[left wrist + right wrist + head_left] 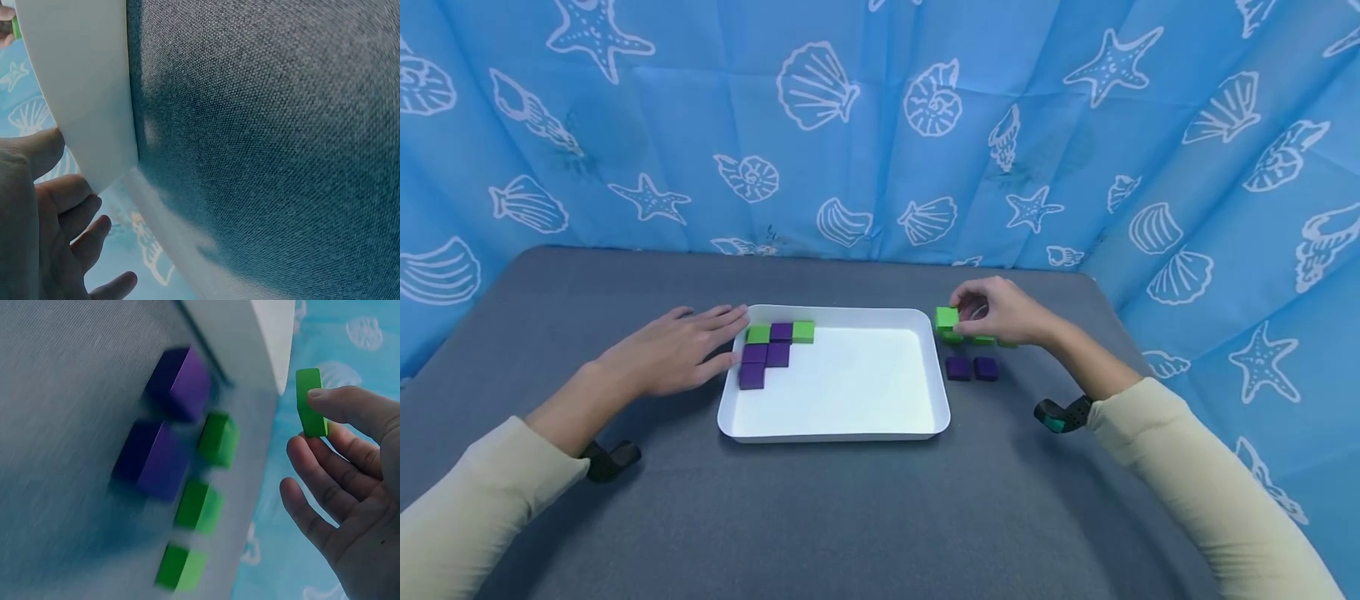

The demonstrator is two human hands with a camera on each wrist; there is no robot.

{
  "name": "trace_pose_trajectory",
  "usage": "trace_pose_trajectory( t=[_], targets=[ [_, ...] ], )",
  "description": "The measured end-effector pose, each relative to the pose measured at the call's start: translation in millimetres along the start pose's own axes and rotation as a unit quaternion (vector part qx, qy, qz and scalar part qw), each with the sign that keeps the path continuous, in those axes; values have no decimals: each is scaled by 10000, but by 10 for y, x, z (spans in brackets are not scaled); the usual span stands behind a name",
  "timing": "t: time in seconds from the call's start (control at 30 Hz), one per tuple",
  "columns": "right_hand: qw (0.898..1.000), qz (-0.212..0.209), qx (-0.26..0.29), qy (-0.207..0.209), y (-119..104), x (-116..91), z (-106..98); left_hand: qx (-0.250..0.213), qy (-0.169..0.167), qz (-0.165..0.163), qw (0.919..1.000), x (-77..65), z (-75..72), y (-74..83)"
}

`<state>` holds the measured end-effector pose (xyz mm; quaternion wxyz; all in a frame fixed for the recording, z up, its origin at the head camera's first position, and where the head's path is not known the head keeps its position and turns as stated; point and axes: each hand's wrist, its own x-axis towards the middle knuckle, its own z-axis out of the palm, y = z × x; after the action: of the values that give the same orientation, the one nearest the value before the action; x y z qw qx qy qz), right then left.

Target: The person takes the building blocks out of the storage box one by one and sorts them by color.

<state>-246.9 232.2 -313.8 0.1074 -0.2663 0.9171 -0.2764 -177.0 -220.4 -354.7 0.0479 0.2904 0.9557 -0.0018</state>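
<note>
Right hand (1002, 310) pinched green block (947, 317), liable to drop if grip slipped; left hand (673, 350), loosely spread, touched white tray (850, 387).

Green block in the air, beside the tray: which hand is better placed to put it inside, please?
Right, most likely. The right hand pinches the green block near the right end of the tray. The left hand touches the opposite end, farther from this block.
</note>
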Motion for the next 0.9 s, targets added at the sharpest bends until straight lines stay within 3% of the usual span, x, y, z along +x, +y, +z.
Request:
trace_pose_trajectory(
  t=[0.4,0.9],
  targets=[
    [9961,598,102,636,558,-435,-125,-5,6,29,10000,-4,-7,-3],
    [9918,958,-168,834,989,-727,-195,-29,-46,1,10000,-4,-29,16]
  ],
)
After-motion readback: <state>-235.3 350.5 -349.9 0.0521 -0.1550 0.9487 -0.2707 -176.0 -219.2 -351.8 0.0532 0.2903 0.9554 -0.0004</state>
